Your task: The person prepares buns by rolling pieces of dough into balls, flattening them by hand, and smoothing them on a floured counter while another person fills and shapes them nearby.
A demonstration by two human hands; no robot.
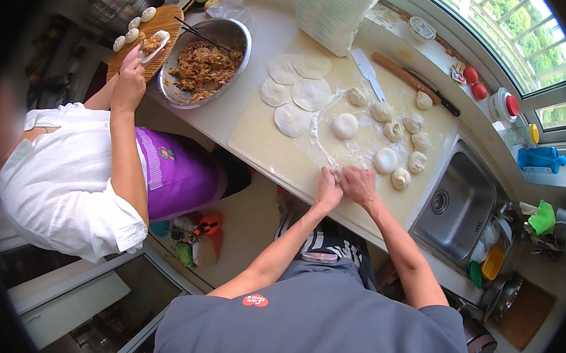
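Note:
My left hand [330,189] and my right hand [358,184] meet over the front edge of the cream pastry board [284,162]. Their fingers are bent inward and floury; whether a bit of dough lies between them is hidden. Just beyond sit two smooth, flattened dough rounds, one in the middle [345,126] and one nearer my right hand [386,160]. Several rougher dough lumps [393,130] curve along the right side, the closest [401,179] to the right of my right hand. On the left, several thin rolled wrappers [311,94] overlap. Loose flour [325,152] streaks the board.
A co-worker's hands [131,80] hold a filled wrapper [152,47] over a bamboo tray [171,18] bearing buns. Beside it stands a steel bowl [246,51] of filling with chopsticks [202,34]. Behind are a scraper [367,69], rolling pin [403,76], knife [449,107] and flour sack [336,18]. A sink [450,208] lies right.

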